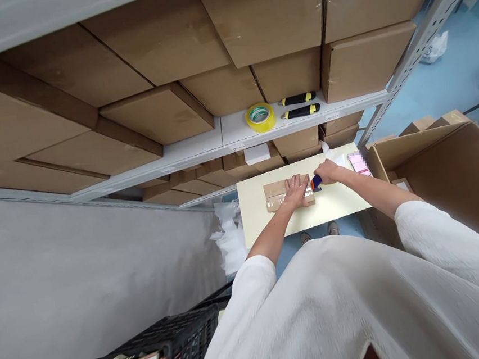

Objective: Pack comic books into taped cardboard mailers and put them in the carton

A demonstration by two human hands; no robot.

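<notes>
A small cardboard box [275,191] with shiny clear tape across its top lies on the pale table. My left hand [296,191] rests flat on its right half, fingers spread. At the box's right end, my right hand [327,172] is closed around a dark blue and orange tape dispenser [316,181]. The head of the dispenser is at the box's edge; the rest of it is mostly hidden by my fingers.
The cream table [256,226] stands against a metal shelf [202,146] stacked with cartons. On the shelf lie a yellow tape roll [260,117] and two utility knives [301,111]. A phone [359,164], a large open carton [446,171] and a black crate [191,342] are nearby.
</notes>
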